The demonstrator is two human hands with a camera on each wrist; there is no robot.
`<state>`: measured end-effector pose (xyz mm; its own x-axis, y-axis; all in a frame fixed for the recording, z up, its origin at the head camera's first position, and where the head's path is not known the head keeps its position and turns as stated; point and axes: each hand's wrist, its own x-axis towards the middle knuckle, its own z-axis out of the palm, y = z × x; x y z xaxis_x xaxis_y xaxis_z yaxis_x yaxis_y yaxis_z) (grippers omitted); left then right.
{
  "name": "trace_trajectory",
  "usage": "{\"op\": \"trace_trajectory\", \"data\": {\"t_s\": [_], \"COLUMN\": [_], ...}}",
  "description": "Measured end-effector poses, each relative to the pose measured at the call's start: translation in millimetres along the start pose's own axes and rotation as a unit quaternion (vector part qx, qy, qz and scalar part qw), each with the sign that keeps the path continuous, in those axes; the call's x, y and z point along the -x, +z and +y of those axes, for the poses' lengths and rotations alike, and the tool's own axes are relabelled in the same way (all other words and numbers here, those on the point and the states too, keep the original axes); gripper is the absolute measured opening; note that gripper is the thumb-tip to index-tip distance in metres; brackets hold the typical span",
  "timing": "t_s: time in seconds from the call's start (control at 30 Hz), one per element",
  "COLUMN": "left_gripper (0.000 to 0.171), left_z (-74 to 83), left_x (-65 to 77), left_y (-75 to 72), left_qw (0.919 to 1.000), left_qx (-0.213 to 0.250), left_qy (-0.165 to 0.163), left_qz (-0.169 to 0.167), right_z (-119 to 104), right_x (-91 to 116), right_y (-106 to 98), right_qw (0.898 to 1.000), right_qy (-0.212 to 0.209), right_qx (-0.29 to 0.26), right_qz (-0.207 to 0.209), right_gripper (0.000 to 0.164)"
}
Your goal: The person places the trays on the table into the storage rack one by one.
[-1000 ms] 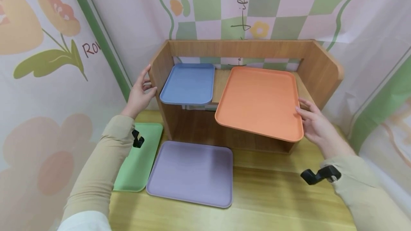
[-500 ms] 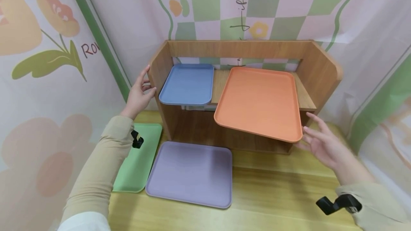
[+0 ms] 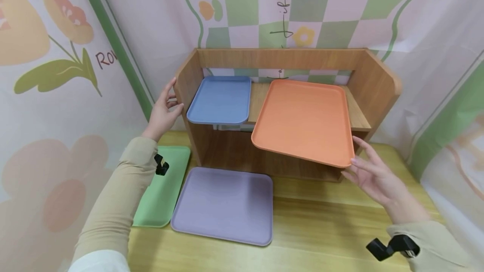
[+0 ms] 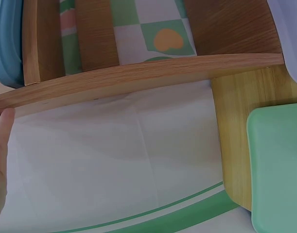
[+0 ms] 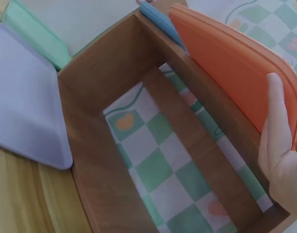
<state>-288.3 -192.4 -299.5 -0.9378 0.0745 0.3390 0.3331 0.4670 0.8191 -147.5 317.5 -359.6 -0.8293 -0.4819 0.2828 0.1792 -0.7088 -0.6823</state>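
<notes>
An orange tray lies askew on the upper board of a wooden desk shelf, its front overhanging. At its front right corner, my right hand pinches the rim; a straight finger lies along the underside in the right wrist view. A blue tray sits left of it on the same board. My left hand holds the shelf's left side panel, fingertips outside and at its front edge; only part of this hand shows in the left wrist view.
A purple tray lies on the wooden table before the shelf. The green tray is at its left, partly under my left forearm. Printed curtains hang behind and at both sides.
My right hand has let go of the orange tray's right edge, shifted toward me, and taken its front right corner. The left hand and the trays have stayed put.
</notes>
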Motion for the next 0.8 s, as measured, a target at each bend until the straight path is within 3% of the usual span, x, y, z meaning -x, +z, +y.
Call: {"op": "trace_trajectory", "data": {"t_s": [0.47, 0.8], "left_gripper": [0.081, 0.08], "left_z": [1.6, 0.5], "left_x": [0.3, 0.9], "left_y": [-0.6, -1.0], "left_qw": [1.0, 1.0], "left_qx": [-0.004, -0.003], "left_qy": [-0.007, -0.005], "left_qz": [-0.002, -0.002], "right_z": [-10, -28], "right_x": [-7, -16], "right_y": [-7, -21], "right_qw": [0.997, 0.991], "right_qy": [0.0, 0.02], "right_qx": [-0.08, -0.129], "right_qz": [-0.006, 0.037], "right_gripper": [0.056, 0.051]}}
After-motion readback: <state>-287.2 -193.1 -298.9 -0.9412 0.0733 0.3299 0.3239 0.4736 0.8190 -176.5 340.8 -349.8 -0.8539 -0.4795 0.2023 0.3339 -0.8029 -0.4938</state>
